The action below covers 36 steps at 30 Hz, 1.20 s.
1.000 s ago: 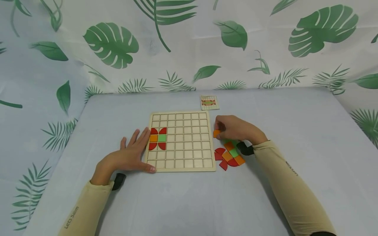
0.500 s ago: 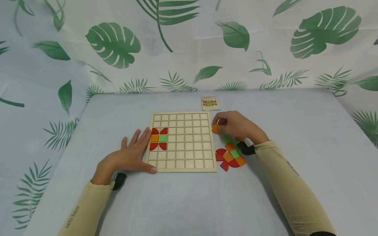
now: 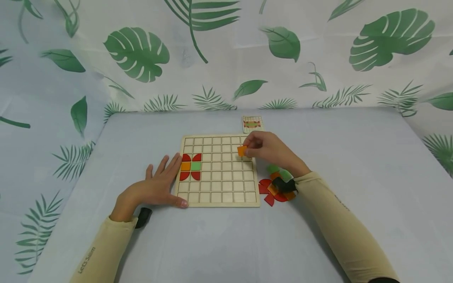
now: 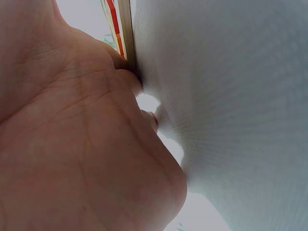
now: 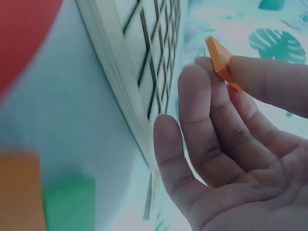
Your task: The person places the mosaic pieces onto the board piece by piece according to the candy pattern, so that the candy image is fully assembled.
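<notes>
- Pinches an orange square tile (image 3: 242, 151) between thumb and fingers, in the grip of the right hand (image 3: 267, 148).
- Holds that tile over the upper right cells of the wooden grid board (image 3: 216, 186), tilted in the right wrist view; cannot tell from the head view whether touching the board.
- Spreads the grip of the left hand (image 3: 155, 184) against the board's left edge, thumb tip at the near left corner.
- Shows mostly the left palm in the left wrist view, beside a narrow strip of board edge with slivers of red and orange.
- Sits in the board's two leftmost columns, third to fifth rows: two red quarter-circles (image 3: 186, 157) on top, an orange square (image 3: 185, 166) beside a green square (image 3: 195, 166) in the middle, two more red quarter-circles below.
- Lies just right of the board, on the desk (image 3: 212, 243): a cluster of loose red, orange and green pieces (image 3: 263, 186), partly hidden by the black wrist device (image 3: 283, 184).
- Rests beyond the board's far right corner, near the right hand: a small pattern card (image 3: 251, 124), printed with a grid and a red and green figure.
- Covers both forearms with beige sleeves (image 3: 336, 220).
- Hangs behind the desk: a white cloth (image 3: 226, 78) with green leaves.
</notes>
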Motion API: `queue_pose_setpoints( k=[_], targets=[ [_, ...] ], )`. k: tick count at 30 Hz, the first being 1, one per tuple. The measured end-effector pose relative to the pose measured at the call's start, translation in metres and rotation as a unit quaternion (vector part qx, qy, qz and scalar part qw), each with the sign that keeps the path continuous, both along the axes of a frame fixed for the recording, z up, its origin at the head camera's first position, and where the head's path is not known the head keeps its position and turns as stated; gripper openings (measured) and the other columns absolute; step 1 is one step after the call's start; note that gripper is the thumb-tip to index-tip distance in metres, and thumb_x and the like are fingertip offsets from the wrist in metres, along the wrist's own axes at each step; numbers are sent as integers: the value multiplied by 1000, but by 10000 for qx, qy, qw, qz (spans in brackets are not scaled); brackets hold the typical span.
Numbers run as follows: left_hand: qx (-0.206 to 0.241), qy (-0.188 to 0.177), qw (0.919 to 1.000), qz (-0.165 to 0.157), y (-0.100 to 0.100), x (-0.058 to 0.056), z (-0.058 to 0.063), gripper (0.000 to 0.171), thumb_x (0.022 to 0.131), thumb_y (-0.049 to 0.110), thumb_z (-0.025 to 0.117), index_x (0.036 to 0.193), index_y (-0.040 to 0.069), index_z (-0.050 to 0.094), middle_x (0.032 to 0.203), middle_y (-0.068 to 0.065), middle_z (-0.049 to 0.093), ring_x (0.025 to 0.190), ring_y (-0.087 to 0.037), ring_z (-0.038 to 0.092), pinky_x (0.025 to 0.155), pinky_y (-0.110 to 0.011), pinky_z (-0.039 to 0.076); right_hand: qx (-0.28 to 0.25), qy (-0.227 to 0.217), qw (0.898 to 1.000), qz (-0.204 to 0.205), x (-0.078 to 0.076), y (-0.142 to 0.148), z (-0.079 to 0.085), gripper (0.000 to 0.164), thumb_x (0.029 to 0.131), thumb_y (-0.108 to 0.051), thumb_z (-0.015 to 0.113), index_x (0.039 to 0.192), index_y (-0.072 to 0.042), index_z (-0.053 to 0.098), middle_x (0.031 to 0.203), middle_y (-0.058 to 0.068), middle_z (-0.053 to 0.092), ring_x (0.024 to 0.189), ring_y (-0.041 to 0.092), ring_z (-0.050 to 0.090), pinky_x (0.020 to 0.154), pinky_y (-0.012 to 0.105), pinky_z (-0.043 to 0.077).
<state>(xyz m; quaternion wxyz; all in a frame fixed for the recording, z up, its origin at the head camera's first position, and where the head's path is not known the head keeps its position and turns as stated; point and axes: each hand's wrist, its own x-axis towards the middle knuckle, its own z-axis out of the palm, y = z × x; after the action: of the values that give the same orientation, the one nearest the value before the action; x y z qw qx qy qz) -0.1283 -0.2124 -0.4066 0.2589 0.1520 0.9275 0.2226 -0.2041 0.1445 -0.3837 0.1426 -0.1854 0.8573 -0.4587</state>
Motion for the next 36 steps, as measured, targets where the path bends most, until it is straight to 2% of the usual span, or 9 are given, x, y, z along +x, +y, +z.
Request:
queue_pose_setpoints(
  k=[7, 14, 21, 31, 36],
  targets=[
    [-71, -29, 10000, 15, -1, 1, 0, 143, 79, 60, 89, 171, 5, -5, 179, -14, -11, 161, -43, -17, 118, -74, -14, -547, -231, 9982, -118, 6, -17, -8, 13, 99, -3, 71, 110, 2, 66, 96, 11, 72, 92, 29, 70, 86, 37, 50],
    [-59, -25, 10000, 47, -2, 2, 1, 143, 79, 59, 90, 171, 6, -5, 179, -15, -11, 161, -43, -17, 117, -74, -14, -951, -458, 9944, 35, 10, -33, -7, 11, 101, -3, 69, 110, 2, 66, 96, 14, 73, 92, 33, 72, 88, 38, 54],
    [-21, -9, 10000, 26, -4, 1, 3, 142, 79, 59, 89, 171, 5, -6, 179, -15, -11, 160, -44, -18, 117, -75, -15, -760, -473, 9960, -27, 11, -46, -4, 8, 102, -7, 72, 107, -3, 69, 97, 10, 70, 91, 26, 65, 85, 38, 51],
    [-10, -36, 10000, 18, -1, -1, 1, 142, 80, 59, 89, 171, 5, -5, 179, -13, -12, 161, -42, -18, 117, -74, -15, -602, -966, 9930, -311, 4, -73, 9, 6, 101, -9, 71, 100, -3, 72, 97, 12, 73, 94, 34, 65, 84, 41, 51],
    [-8, -77, 10000, 39, -1, -2, 0, 142, 80, 59, 89, 171, 6, -6, 179, -12, -13, 161, -41, -20, 118, -73, -16, -412, -885, 9944, -414, 0, -86, 12, 9, 101, -9, 69, 97, -2, 72, 100, 12, 74, 91, 30, 61, 79, 38, 49]
  ],
)
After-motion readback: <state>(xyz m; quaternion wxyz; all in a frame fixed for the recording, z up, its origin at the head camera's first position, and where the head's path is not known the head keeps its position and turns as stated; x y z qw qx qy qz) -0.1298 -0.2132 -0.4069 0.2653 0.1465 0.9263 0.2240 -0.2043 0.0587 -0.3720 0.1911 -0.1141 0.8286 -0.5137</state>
